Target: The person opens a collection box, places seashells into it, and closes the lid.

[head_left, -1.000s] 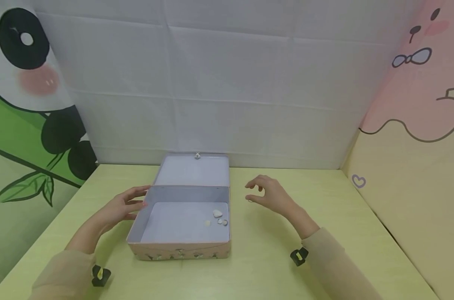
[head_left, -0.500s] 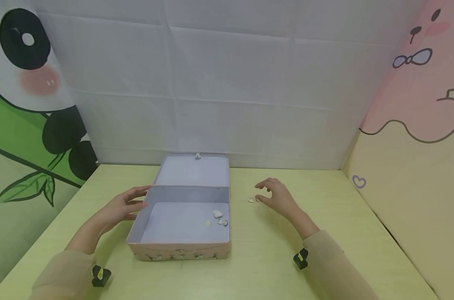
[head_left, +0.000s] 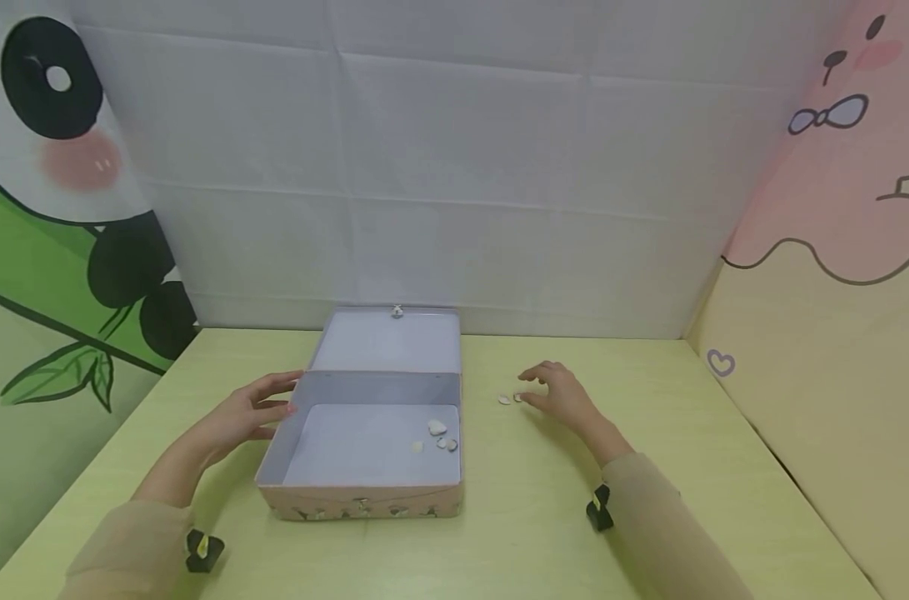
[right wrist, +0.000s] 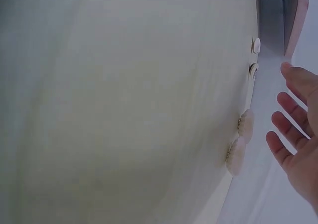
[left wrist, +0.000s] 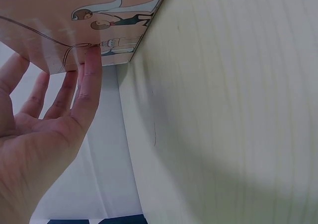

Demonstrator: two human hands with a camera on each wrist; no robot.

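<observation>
The fingers of my left hand (head_left: 232, 421) are nearly straight and rest against the left wall of a shallow pink tin box (head_left: 360, 502). In the left wrist view the left hand (left wrist: 54, 119) touches its printed outer side (left wrist: 44, 25). Inside, toward the right, lie several small shells, among them a white one (head_left: 437, 427). Over the table right of the tin, my right hand (head_left: 566, 400) hovers with loosely bent fingers and holds nothing. By its thumb are two small shells, one pale (head_left: 504, 400). The right wrist view adds ribbed shells (right wrist: 236, 156) below the fingers.
The tin's lid (head_left: 387, 340) is folded back toward the white cloth backdrop (head_left: 454, 167). A pale yellow table (head_left: 514, 533) lies under everything. Printed panels (head_left: 814, 308) with cartoon animals flank both sides.
My right hand has moved slightly right, away from the tin. A small shell once at its thumb now lies on the table, with another beside it. The left hand stays put.
</observation>
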